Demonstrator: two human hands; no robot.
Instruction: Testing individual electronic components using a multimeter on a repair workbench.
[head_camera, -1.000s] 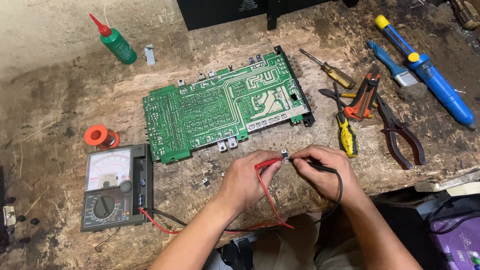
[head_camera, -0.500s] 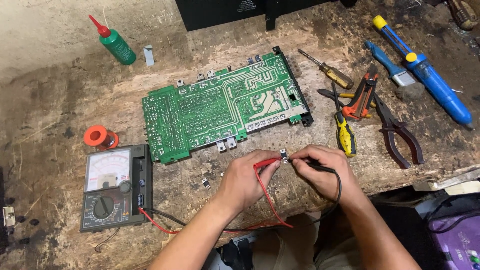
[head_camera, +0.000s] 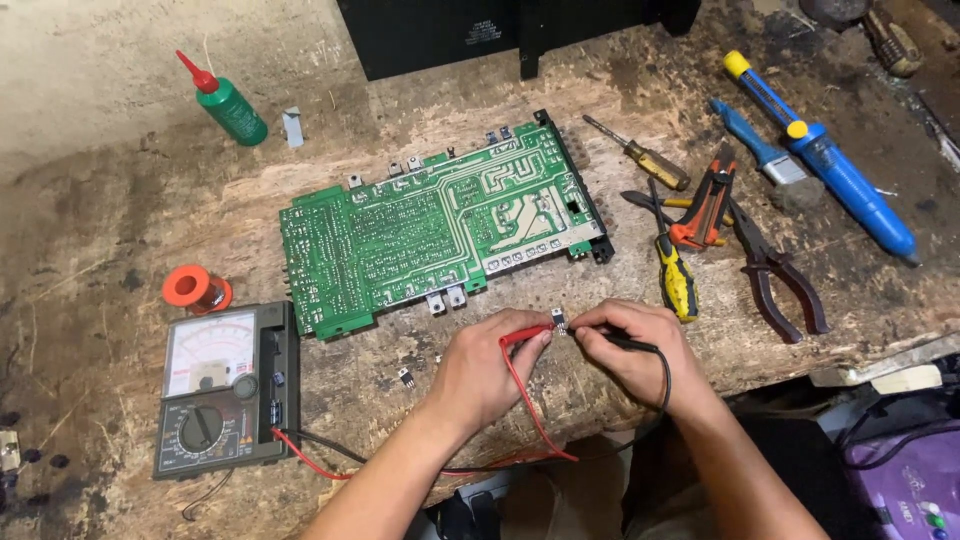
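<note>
Near the front edge of the worn wooden desk (head_camera: 120, 220), the left hand (head_camera: 480, 370) pinches a red test probe (head_camera: 525, 338) between thumb and fingertips, its tip aimed right at a small black component (head_camera: 559, 321) held up between the two hands. The right hand (head_camera: 640, 350) is closed around a black test probe (head_camera: 625, 342), its fingers meeting the same component from the other side — whether they also grip the part itself cannot be told. A red lead (head_camera: 530, 410) loops down from the left hand and a black lead (head_camera: 664, 375) curves around the right wrist; both run back along the desk edge to an analogue multimeter (head_camera: 225, 390) lying flat at the left. Just behind the hands lies a large green circuit board (head_camera: 430, 235), solder side up and slightly angled. A second small black component (head_camera: 406, 378) sits loose on the desk between the meter and the left hand. An orange solder spool (head_camera: 195, 290) stands just above the meter, and a green squeeze bottle with a red nozzle (head_camera: 225, 102) lies further back. To the right — well apart from the hands — are a yellow-handled screwdriver (head_camera: 640, 157), red-handled pliers (head_camera: 775, 275) and a blue desoldering pump (head_camera: 825, 160).
</note>
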